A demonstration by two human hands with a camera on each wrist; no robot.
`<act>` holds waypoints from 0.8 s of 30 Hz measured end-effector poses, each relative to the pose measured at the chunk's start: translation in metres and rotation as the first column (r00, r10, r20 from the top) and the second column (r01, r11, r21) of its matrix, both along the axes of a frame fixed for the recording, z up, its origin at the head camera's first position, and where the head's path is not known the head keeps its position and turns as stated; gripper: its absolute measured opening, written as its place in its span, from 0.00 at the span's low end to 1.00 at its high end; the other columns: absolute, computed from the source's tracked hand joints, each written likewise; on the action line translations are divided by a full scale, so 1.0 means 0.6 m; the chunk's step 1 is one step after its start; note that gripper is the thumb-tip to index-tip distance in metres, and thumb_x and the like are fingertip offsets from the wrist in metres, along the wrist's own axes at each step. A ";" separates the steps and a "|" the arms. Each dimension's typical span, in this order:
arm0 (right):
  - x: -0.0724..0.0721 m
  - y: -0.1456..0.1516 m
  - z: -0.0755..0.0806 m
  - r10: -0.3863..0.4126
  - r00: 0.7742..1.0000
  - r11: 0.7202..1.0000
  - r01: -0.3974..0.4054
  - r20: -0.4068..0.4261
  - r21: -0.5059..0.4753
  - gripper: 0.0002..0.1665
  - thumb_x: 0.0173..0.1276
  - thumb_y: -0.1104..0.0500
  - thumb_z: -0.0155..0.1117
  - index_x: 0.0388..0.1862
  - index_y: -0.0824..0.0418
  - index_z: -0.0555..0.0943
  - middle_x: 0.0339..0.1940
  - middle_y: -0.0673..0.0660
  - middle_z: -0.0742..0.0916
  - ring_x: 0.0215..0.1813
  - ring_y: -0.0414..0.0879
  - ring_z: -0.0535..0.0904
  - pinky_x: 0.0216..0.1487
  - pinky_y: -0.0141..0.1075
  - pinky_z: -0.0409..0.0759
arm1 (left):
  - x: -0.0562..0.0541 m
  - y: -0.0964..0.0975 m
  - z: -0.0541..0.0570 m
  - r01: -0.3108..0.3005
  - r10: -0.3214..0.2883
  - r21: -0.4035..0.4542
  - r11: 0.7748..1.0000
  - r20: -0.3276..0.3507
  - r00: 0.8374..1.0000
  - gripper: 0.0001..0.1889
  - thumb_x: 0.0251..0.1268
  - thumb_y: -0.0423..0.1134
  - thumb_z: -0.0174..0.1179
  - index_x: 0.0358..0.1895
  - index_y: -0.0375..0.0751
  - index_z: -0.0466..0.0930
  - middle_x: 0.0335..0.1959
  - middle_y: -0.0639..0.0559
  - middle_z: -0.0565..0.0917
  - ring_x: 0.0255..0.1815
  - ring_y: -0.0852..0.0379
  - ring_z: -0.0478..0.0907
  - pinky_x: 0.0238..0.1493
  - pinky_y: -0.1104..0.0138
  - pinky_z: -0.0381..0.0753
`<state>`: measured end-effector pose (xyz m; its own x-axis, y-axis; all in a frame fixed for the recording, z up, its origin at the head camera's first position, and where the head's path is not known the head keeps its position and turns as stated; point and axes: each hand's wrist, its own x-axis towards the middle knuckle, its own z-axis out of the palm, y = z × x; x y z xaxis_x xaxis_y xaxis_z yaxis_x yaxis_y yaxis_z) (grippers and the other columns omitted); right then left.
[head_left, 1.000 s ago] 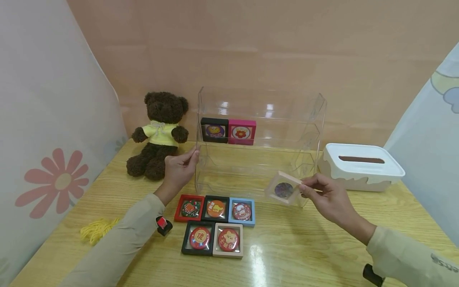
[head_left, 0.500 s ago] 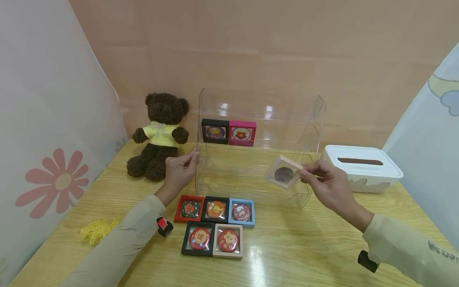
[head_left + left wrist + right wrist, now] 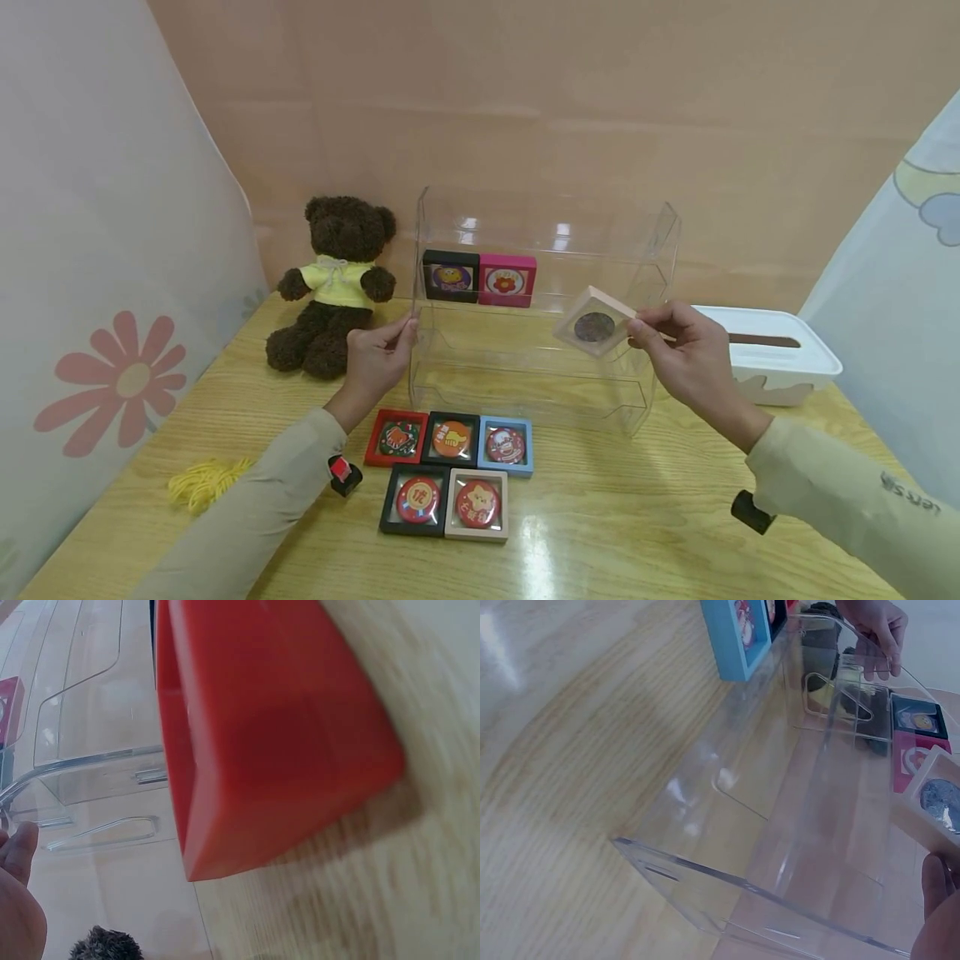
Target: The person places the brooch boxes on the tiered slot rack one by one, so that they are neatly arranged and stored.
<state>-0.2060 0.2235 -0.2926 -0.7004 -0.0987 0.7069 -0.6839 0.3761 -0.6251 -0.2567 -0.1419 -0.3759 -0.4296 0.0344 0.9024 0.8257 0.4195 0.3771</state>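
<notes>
Evidently, the step in hand is judged to be the carrying of a framed badge to the display rack. At the far left, yellow cord is found lying on the table, and a brown teddy bear is seated behind it. Beside the bear, the left upright edge of the clear rack is pinched between thumb and fingers by the left hand. In front of the rack, a red frame, a black frame and a blue frame are laid in a row, with a dark frame and a beige frame set nearer. At the rack's left end, a black-edged box and a pink box are stood side by side on one tier. Farther right, the pale framed badge is held tilted, cornerwise, before the rack's right part, one corner gripped by the right hand, fingertips closed on it; contact with the rack cannot be determined. Beyond, a tissue box is partly hidden. For the next move, levelling of the badge and clearance of the tier's front lip are judged to be required.
</notes>
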 end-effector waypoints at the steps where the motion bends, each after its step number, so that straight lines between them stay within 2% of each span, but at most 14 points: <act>1: -0.003 -0.001 0.003 -0.009 1.000 1.000 0.009 -0.003 0.000 0.06 0.57 0.81 0.62 0.31 0.75 0.79 0.30 0.55 0.85 0.31 0.38 0.83 0.31 0.29 0.81 | 0.000 0.000 0.000 0.002 -0.002 -0.001 1.000 0.001 1.000 0.10 0.58 0.23 0.62 0.44 0.28 0.83 0.26 0.39 0.84 0.17 0.54 0.82 0.17 0.66 0.80; 8: -0.020 -0.010 0.020 -0.061 0.998 0.998 0.060 0.015 0.028 0.02 0.61 0.75 0.63 0.33 0.75 0.78 0.30 0.58 0.85 0.31 0.38 0.84 0.33 0.29 0.81 | 0.003 -0.001 0.002 0.006 -0.006 -0.010 1.000 0.026 1.000 0.10 0.60 0.24 0.61 0.44 0.28 0.83 0.29 0.41 0.85 0.20 0.55 0.83 0.19 0.67 0.80; 13: -0.030 -0.017 0.029 -0.082 0.996 0.996 0.082 0.031 0.030 0.04 0.64 0.73 0.62 0.35 0.76 0.78 0.31 0.59 0.85 0.31 0.37 0.84 0.33 0.28 0.81 | 0.004 -0.002 0.002 0.001 -0.001 -0.012 1.000 0.025 1.000 0.09 0.60 0.24 0.61 0.43 0.28 0.84 0.28 0.41 0.85 0.19 0.56 0.83 0.19 0.67 0.80; 19: -0.045 -0.018 0.041 -0.102 0.995 0.993 0.101 0.010 0.057 0.05 0.64 0.72 0.61 0.36 0.76 0.77 0.33 0.57 0.84 0.32 0.33 0.83 0.35 0.26 0.80 | 0.003 -0.003 0.002 0.007 -0.007 -0.009 1.000 0.025 1.000 0.09 0.60 0.24 0.61 0.43 0.28 0.83 0.28 0.40 0.85 0.19 0.55 0.83 0.20 0.67 0.81; 24: -0.054 -0.025 0.051 -0.117 0.993 0.989 0.119 -0.026 0.087 0.05 0.64 0.71 0.62 0.36 0.76 0.77 0.33 0.60 0.84 0.33 0.32 0.82 0.36 0.26 0.80 | 0.002 -0.002 0.000 0.013 -0.012 -0.009 1.000 0.030 0.999 0.09 0.60 0.24 0.61 0.43 0.28 0.83 0.29 0.40 0.85 0.20 0.55 0.83 0.21 0.67 0.81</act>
